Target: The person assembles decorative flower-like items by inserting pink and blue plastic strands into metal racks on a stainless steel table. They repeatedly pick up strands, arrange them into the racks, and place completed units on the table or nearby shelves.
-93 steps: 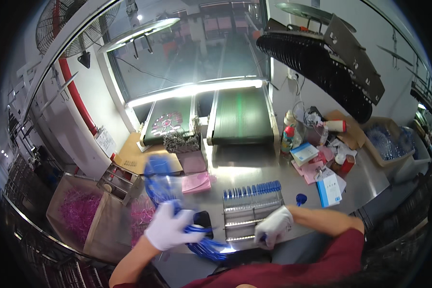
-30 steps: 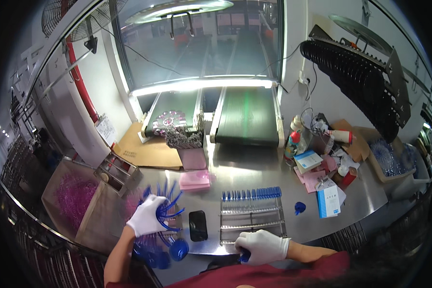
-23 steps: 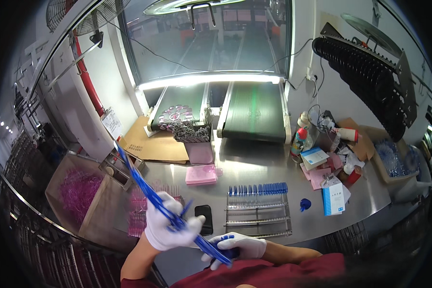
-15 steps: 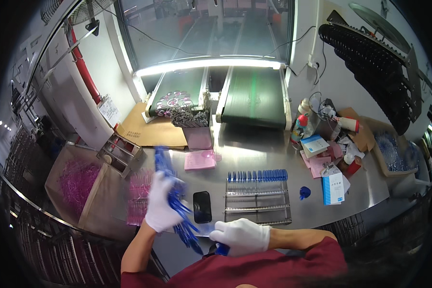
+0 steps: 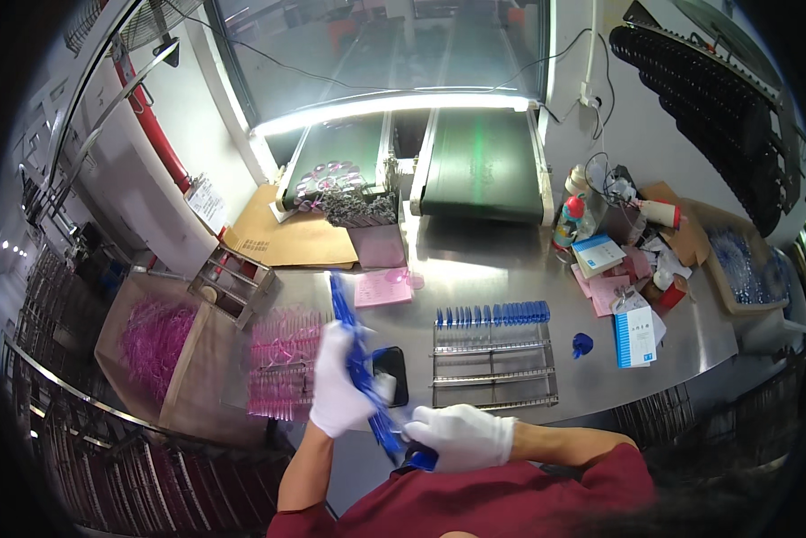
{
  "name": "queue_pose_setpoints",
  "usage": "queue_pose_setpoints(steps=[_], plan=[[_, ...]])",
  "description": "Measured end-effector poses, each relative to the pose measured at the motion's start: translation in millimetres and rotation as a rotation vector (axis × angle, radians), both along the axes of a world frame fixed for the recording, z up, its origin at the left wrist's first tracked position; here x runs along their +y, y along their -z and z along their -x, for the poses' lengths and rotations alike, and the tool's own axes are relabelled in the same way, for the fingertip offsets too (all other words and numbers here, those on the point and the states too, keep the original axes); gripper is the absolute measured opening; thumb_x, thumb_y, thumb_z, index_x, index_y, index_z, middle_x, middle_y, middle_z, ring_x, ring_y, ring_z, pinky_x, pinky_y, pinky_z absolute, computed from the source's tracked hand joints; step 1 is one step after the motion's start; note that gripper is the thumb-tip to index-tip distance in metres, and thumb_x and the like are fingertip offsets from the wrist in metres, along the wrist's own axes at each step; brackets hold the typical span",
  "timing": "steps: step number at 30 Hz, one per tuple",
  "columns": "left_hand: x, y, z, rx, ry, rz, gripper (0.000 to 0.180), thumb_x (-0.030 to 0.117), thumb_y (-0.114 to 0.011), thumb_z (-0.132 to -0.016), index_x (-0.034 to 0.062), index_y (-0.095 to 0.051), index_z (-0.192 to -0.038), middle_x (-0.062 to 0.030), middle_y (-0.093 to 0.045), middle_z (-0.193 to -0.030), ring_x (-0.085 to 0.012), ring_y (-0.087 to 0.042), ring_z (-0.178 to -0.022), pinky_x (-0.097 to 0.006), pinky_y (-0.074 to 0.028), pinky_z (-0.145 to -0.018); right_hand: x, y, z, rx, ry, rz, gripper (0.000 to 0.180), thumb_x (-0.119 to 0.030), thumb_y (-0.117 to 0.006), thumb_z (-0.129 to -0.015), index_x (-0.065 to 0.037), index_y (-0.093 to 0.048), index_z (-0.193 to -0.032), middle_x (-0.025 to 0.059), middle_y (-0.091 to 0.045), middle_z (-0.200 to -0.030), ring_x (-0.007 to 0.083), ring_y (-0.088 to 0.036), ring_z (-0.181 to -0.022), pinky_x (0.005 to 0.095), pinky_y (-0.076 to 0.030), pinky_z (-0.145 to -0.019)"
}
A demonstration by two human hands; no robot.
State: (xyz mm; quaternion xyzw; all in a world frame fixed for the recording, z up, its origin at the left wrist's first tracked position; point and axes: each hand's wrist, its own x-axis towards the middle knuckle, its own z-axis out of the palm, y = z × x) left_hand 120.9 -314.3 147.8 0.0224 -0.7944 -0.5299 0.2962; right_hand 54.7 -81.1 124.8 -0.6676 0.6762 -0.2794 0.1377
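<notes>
**While Both Gloved Hands Hold Blue Parts, the Rack Carries One Blue Row**

Although the metal table [image 5: 600, 386] bears several groups of things, the work in hand seems to centre on the blue parts. The wire rack [image 5: 494, 379] has a blue row [image 5: 493, 313] along its far edge, while its nearer crossbars show no blue; I judge it partly filled, with most rows left. A pink cluster [image 5: 282, 368] lies to the left.

The left hand [image 5: 338, 386] is closed around a blurred, slanting blue bundle [image 5: 360, 368], held beyond the table's near edge at its lower end. The right hand [image 5: 466, 438] has a curled grip on a dark blue piece [image 5: 424, 457], mostly hidden by the glove. A lone blue scrap [image 5: 582, 344] lies right of the rack.

Three seconds ago the right hand was over the rack's near right corner; now it is below the near left corner, just beside the bundle. The blue row looks unchanged.
</notes>
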Motion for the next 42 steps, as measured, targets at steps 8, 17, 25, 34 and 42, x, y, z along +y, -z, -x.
queue_pose_setpoints(steps=[8,17,25,34,42], plan=[[24.7,16.1,-11.9,0.605,0.15,-0.679,0.041,0.012,-0.081,-0.087,0.0107,-0.061,-0.123,-0.0111,-0.057,-0.132,-0.0241,-0.063,-0.107,-0.037,-0.057,-0.091,-4.3,29.9,5.4,-1.886,0.169,-0.255,0.044,-0.018,-0.074,-0.1,0.0,-0.063,-0.139,0.0085,-0.073,-0.086,0.0163,-0.075,-0.073,0.0262,-0.058,-0.058],[-0.1,28.1,3.6,0.27,0.021,-0.611,0.049,0.018,-0.087,-0.083,0.0095,-0.062,-0.125,-0.0074,-0.061,-0.121,-0.0183,-0.063,-0.093,-0.033,-0.053,-0.075,8.4,6.7,-2.0,-0.102,0.1,0.093,0.029,-0.008,-0.076,-0.089,-0.002,-0.065,-0.115,0.0194,-0.073,-0.097,0.0274,-0.076,-0.085,0.036,-0.06,-0.066],[57.4,20.3,2.3,0.367,0.091,-0.375,0.034,0.023,-0.073,-0.097,0.0108,-0.059,-0.126,-0.009,-0.058,-0.131,-0.0208,-0.06,-0.097,-0.031,-0.054,-0.082,-5.9,48.9,26.0,-1.35,0.291,-0.295,0.049,-0.023,-0.078,-0.093,-0.001,-0.065,-0.135,0.0114,-0.077,-0.09,0.0145,-0.071,-0.065,0.0249,-0.051,-0.05],[22.7,0.6,-10.1,0.438,0.394,-1.089,0.069,-0.008,-0.059,-0.089,0.0153,-0.048,-0.153,-0.0148,-0.055,-0.14,-0.0294,-0.062,-0.106,-0.035,-0.057,-0.079,16.3,14.0,23.5,-0.864,0.351,-0.066,0.043,-0.019,-0.08,-0.093,-0.001,-0.067,-0.13,0.0118,-0.074,-0.096,0.017,-0.075,-0.077,0.0336,-0.059,-0.056],[68.0,16.8,-9.9,0.176,0.043,-0.718,0.06,-0.002,-0.076,-0.084,0.0143,-0.055,-0.137,-0.0054,-0.061,-0.126,-0.0184,-0.062,-0.101,-0.034,-0.055,-0.081,-10.7,45.8,20.0,0.146,0.229,0.167,0.022,-0.01,-0.073,-0.08,-0.005,-0.065,-0.1,0.0121,-0.062,-0.088,0.0283,-0.069,-0.073,0.0368,-0.056,-0.055]])
